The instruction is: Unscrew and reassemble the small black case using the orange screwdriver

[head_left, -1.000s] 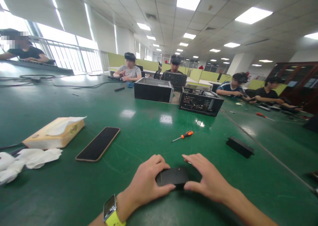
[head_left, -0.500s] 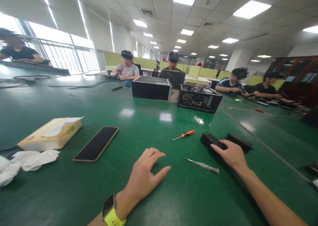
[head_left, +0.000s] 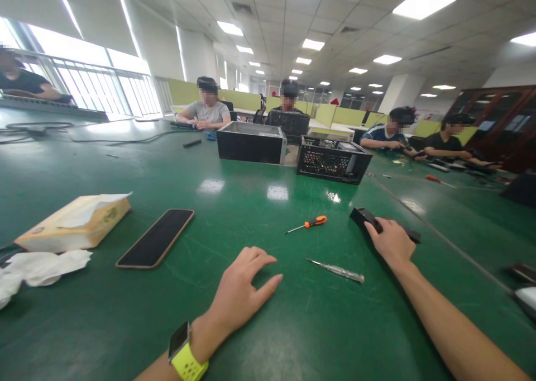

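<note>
fingers of the right hand [head_left: 391, 242] close around a black bar [head_left: 360, 215], the thumb on its near side; the bar slants away from the viewer, right of center, and whether it bears fully on the table cannot be told. fingers of the left hand [head_left: 242, 287] are parted — thumb and forefinger spread, with green tabletop showing between them. just beyond the right hand, partly hidden by it, is a second black bar [head_left: 412, 235]. between the two hands lies a clear-handled screwdriver [head_left: 340, 271], its tip toward the left; farther off is an orange-handled screwdriver [head_left: 315, 222], its tip likewise leftward. a watch [head_left: 186, 358] with a yellow-green strap circles the left wrist. left of that hand lie a phone [head_left: 157, 238], dark screen up, and a tissue pack [head_left: 77, 224] with crumpled tissue [head_left: 48, 267] near it. across the green table [head_left: 247, 205] stand an open-topped case [head_left: 251, 146] and, just beside it, a perforated case [head_left: 329, 163] — beyond them, several people sit at work.
</note>
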`<state>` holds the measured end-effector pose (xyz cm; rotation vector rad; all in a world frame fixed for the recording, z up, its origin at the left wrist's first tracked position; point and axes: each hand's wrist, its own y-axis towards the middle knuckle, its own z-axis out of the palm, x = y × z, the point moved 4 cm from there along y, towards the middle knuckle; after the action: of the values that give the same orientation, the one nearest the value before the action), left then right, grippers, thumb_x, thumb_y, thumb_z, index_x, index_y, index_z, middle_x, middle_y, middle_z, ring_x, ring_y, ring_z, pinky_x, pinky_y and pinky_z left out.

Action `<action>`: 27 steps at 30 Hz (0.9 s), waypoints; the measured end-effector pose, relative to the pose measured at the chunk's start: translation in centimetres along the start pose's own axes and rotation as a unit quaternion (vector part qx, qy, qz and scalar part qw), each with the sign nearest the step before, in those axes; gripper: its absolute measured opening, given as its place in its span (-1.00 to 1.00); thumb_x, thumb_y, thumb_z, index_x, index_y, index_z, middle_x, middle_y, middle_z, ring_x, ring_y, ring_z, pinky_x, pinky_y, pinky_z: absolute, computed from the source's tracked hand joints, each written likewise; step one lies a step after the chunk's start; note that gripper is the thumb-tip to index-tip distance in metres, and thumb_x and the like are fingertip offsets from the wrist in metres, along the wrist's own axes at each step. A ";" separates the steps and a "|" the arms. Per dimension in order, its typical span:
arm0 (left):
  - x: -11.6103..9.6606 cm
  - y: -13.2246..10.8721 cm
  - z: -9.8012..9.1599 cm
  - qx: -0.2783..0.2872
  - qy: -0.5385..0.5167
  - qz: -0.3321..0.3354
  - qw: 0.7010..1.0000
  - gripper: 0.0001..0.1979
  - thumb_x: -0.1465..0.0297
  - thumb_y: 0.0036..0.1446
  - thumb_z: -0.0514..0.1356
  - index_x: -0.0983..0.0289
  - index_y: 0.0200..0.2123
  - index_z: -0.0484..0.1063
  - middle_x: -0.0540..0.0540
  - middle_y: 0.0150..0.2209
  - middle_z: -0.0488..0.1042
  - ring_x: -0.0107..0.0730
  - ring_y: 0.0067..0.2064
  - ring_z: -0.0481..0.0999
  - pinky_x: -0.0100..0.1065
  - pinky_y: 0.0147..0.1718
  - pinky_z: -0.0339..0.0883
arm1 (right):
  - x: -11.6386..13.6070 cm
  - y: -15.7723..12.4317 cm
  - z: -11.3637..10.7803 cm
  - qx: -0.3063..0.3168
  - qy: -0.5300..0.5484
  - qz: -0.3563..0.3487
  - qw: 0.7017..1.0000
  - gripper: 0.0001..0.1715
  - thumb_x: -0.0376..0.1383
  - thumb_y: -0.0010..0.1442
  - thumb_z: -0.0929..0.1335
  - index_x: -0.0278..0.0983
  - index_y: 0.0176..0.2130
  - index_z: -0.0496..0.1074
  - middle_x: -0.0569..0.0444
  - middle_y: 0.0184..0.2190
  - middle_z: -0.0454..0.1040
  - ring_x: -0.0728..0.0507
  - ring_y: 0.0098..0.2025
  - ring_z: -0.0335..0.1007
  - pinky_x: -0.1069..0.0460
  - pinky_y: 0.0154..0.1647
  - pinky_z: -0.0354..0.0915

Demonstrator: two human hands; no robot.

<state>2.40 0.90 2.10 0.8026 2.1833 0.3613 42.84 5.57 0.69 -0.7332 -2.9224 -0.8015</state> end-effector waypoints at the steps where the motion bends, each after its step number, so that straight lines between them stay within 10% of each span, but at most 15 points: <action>1: 0.0 0.0 0.0 0.000 0.002 -0.001 1.000 -0.84 0.34 0.22 0.22 0.22 -0.13 0.47 0.11 -0.18 0.46 -0.17 -0.12 0.45 -0.17 -0.12 0.37 | 0.1 0.5 0.1 -0.015 0.001 0.000 1.000 -0.41 0.06 0.27 0.23 -0.25 0.04 0.50 -0.20 0.03 0.47 -0.41 0.00 0.34 -0.25 -0.09 0.27; 6: 0.5 0.0 -0.2 -0.007 0.009 -0.014 1.000 -0.85 0.34 0.22 0.21 0.22 -0.14 0.47 0.11 -0.19 0.46 -0.17 -0.12 0.45 -0.16 -0.12 0.38 | -3.8 2.0 -0.8 -0.077 0.021 0.050 0.996 -0.34 0.02 0.27 0.20 -0.33 0.16 0.39 -0.29 0.17 0.31 -0.54 0.16 0.14 -0.39 0.03 0.13; 15: 0.2 0.0 -0.1 0.001 0.005 -0.013 1.000 -0.87 0.34 0.23 0.20 0.22 -0.18 0.48 0.10 -0.22 0.47 -0.18 -0.15 0.47 -0.17 -0.14 0.41 | -10.1 1.7 -1.0 -0.039 0.119 0.113 0.986 -0.24 0.06 0.05 0.31 -0.47 0.02 0.47 -0.32 -0.12 0.52 -0.47 -0.09 0.44 -0.21 -0.12 0.35; 20: -0.1 -0.1 -0.3 -0.019 -0.012 0.005 1.000 -0.80 0.35 0.22 0.22 0.20 -0.09 0.45 0.13 -0.15 0.45 -0.16 -0.10 0.47 -0.16 -0.10 0.41 | -2.9 -0.8 -4.4 -0.097 0.200 0.079 0.972 -0.21 0.12 0.16 0.23 -0.38 0.15 0.31 -0.22 -0.05 0.49 -0.36 -0.11 0.47 -0.14 -0.09 0.37; 24: -0.5 -0.2 -0.5 -0.027 -0.015 0.032 0.999 -0.41 0.28 0.11 0.34 0.18 0.18 0.27 0.21 0.08 0.35 -0.03 0.09 0.37 -0.05 0.06 0.32 | 8.8 -7.9 -6.8 0.062 0.343 -0.266 0.899 -0.45 -0.01 0.17 0.38 -0.20 0.08 0.36 -0.09 0.02 0.47 -0.30 0.04 0.37 -0.14 0.06 0.27; 27: -0.7 -0.2 -0.3 0.008 0.008 0.036 0.999 -0.29 0.23 -0.02 0.43 0.19 0.18 0.29 0.24 0.11 0.34 0.05 0.11 0.34 0.01 0.07 0.28 | 14.6 -13.2 -7.5 0.170 0.353 -0.391 0.833 -0.44 -0.07 0.13 0.44 -0.18 0.08 0.37 -0.07 -0.03 0.51 -0.28 -0.03 0.36 -0.17 0.01 0.25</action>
<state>2.43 0.31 2.62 0.8919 2.1781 0.3882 23.21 -1.72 2.98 0.7062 -2.4462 -0.3820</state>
